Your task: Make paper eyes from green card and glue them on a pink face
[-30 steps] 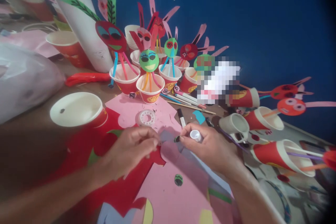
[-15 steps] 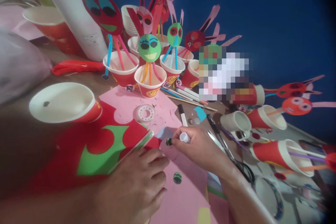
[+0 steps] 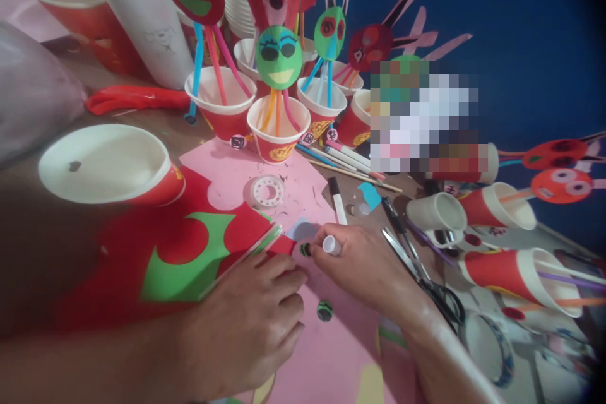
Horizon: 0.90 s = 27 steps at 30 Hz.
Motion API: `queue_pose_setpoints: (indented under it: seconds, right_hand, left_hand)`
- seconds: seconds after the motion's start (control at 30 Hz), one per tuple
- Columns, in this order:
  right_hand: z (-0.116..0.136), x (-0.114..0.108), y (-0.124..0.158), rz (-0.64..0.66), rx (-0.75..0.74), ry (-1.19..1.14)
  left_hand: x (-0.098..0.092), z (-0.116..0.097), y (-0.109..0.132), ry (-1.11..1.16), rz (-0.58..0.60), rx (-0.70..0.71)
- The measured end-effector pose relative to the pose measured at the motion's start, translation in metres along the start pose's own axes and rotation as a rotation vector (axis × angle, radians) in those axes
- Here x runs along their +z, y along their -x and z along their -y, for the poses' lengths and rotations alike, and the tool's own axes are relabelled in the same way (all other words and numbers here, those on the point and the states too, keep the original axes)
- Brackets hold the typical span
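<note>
My right hand [image 3: 357, 259] is closed around a short white-capped tube [image 3: 332, 245], whose round end shows above the fingers; the rest is hidden. Its fingertips touch a small green-and-black paper disc [image 3: 305, 250] on the pink paper [image 3: 341, 347]. Below lies another green-and-black disc [image 3: 324, 310]. My left hand [image 3: 258, 322] rests palm down on the papers, its visible fingers bent and slightly apart, its thumb hidden. Beside its knuckles is a clear strip with green in it [image 3: 267, 240]. Red paper [image 3: 118, 265] and cut green paper [image 3: 180, 278] lie at the left.
Red paper cups [image 3: 279, 150] with paper-faced figures on coloured sticks stand behind. A larger paper cup [image 3: 108, 164] lies at the left. Scissors [image 3: 416, 271], a black-capped marker [image 3: 338, 201] and a white cup [image 3: 436, 211] are at the right. A white ring [image 3: 268, 192] sits in the middle.
The view has shifted, so the cups at the back sit higher and those at right sit further right. Both hands hold nearly the same pose at the paper disc.
</note>
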State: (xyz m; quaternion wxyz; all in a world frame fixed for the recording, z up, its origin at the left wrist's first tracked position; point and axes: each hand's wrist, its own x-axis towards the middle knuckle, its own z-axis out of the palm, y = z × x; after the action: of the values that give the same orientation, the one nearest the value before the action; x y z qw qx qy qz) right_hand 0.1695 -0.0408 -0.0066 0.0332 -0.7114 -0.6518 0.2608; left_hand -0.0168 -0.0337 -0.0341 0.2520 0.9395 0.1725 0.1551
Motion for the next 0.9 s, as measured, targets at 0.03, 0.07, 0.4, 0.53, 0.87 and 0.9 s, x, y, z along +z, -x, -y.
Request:
queue_pose_setpoints:
  seconds: [0.03,0.07,0.4,0.53,0.87,0.9]
  right_hand:
    - [0.000,0.000,0.000,0.002,0.001,0.006]
    - [-0.001,0.000,0.000,0.005,0.008,0.002]
    - [-0.002,-0.021,0.008,0.019,0.091,-0.507]
    - [0.000,-0.019,0.012,0.036,0.139,-0.716]
    - [0.017,-0.012,0.018,0.031,0.133,-0.971]
    - [0.017,-0.012,0.018,0.029,0.131,-0.966]
  left_hand:
    - [0.000,0.000,0.000,-0.004,0.013,-0.003]
    - [0.000,0.000,-0.001,-0.012,0.028,-0.002]
    - [-0.022,0.008,-0.005,0.643,-0.207,-0.414]
    - [-0.029,0.012,-0.015,0.983,-0.211,-0.780]
    - [-0.027,0.008,-0.023,1.225,-0.172,-0.835]
    - [-0.026,0.009,-0.022,1.229,-0.170,-0.835]
